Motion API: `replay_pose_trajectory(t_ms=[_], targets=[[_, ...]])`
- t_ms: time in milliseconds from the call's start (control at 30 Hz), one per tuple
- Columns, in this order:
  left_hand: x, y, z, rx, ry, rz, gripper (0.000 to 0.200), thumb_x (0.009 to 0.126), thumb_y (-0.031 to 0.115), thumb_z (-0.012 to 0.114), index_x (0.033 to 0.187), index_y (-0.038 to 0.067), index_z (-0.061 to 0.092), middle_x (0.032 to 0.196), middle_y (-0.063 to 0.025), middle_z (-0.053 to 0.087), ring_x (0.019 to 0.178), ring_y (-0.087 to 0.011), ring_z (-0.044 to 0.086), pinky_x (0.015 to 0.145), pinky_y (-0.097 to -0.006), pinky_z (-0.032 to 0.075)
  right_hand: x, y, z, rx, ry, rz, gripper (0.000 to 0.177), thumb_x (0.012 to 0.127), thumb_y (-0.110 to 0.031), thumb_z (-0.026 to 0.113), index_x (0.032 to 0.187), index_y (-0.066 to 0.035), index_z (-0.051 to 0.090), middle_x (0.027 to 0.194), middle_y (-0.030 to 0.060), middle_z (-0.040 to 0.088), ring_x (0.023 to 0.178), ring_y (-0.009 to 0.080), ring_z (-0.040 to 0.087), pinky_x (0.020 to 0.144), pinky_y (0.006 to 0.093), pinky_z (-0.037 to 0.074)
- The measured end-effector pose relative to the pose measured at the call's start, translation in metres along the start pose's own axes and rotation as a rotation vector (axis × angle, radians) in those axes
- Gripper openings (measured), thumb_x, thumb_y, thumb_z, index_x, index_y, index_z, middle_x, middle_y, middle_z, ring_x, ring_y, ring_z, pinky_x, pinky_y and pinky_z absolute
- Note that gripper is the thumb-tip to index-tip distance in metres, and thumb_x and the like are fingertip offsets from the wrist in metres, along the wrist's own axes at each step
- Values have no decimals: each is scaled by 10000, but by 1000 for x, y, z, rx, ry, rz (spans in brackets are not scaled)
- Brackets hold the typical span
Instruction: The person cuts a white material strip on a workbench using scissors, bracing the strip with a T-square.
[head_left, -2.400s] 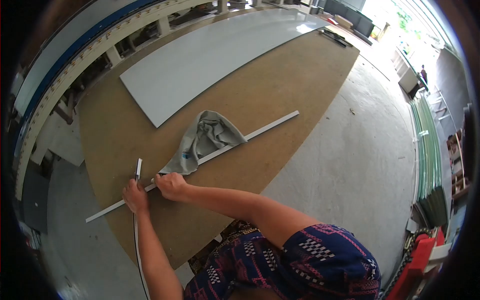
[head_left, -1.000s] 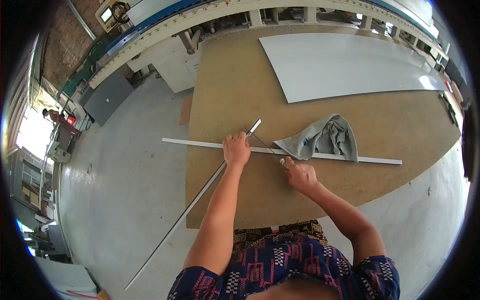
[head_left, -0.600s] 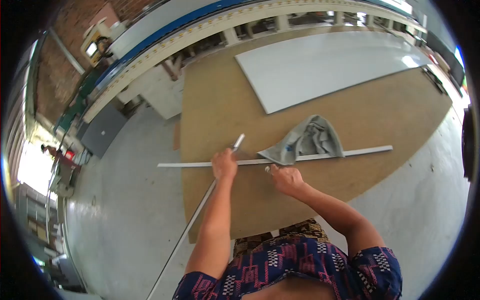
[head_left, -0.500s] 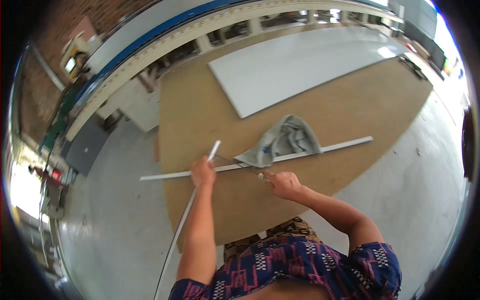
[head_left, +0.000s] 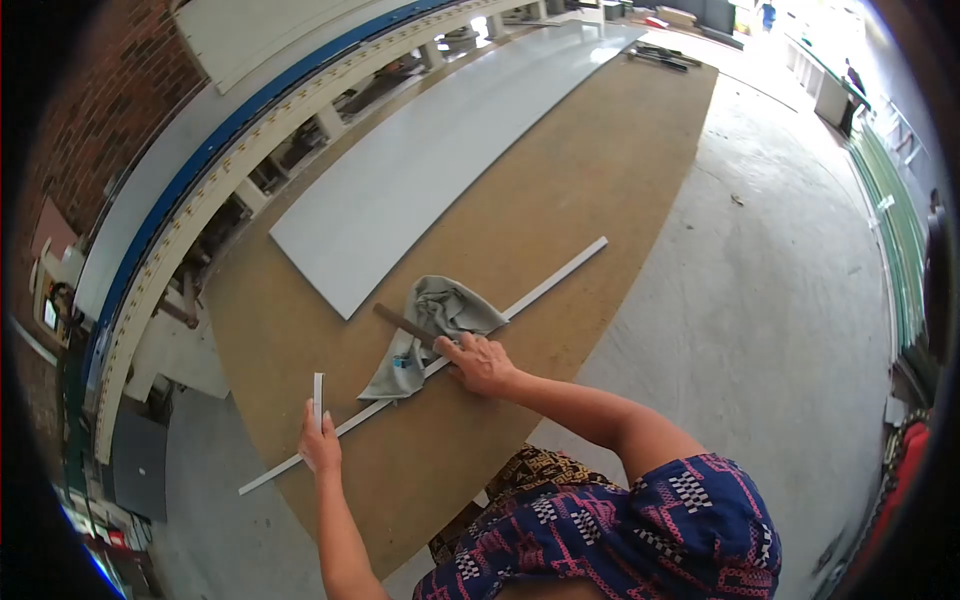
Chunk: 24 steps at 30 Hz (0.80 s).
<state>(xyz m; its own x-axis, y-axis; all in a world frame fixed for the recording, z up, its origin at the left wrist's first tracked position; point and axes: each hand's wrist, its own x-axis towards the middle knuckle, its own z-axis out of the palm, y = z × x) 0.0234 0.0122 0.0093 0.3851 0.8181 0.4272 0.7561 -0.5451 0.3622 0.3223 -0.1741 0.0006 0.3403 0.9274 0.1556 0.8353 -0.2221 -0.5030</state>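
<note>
My left hand (head_left: 321, 443) is closed around a narrow white strip (head_left: 318, 392), whose end sticks up above the fingers. My right hand (head_left: 480, 363) grips a flat, dark brown file (head_left: 402, 325), its blade pointing up and left over the cloth; the handle is hidden in the fingers. Under the right hand lies a crumpled grey-green cloth (head_left: 462, 305) with a small blue patch. The cloth rests across a second long white strip (head_left: 560, 276), which runs diagonally over the brown tabletop (head_left: 560, 180) and overhangs its left edge.
A large white panel (head_left: 400, 180) covers the far side of the table. Behind it stands a long machine with a blue rail (head_left: 215, 130). Dark tools (head_left: 660, 57) lie at the far end. Grey floor (head_left: 745, 250) spreads to the right, with green sheets (head_left: 890, 220) along the wall.
The view has turned to the right. The file has moved away from the strip in my left hand and now lies over the cloth. My left hand still holds its strip.
</note>
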Motion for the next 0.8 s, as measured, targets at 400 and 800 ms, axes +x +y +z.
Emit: replay_pose_trajectory(t_ms=[400, 800], targets=[[-14, 77, -22, 14, -100, 305, 312, 898, 167, 504, 1164, 14, 557, 944, -198, 593, 812, -375, 574, 696, -419, 462, 7, -11, -15, -53, -67, 65, 695, 757, -362, 654, 1348, -141, 363, 1120, 153, 458, 1021, 313, 500, 809, 415, 417], [-54, 94, -39, -402, -556, 111, 279, 896, 294, 503, 972, 47, 610, 758, -161, 585, 661, -305, 569, 604, -391, 438, 26, -80, 10, -263, -109, -669, 277, 695, -284, 653, 911, -112, 633, 1036, 119, 574, 1079, 282, 505, 903, 477, 377]])
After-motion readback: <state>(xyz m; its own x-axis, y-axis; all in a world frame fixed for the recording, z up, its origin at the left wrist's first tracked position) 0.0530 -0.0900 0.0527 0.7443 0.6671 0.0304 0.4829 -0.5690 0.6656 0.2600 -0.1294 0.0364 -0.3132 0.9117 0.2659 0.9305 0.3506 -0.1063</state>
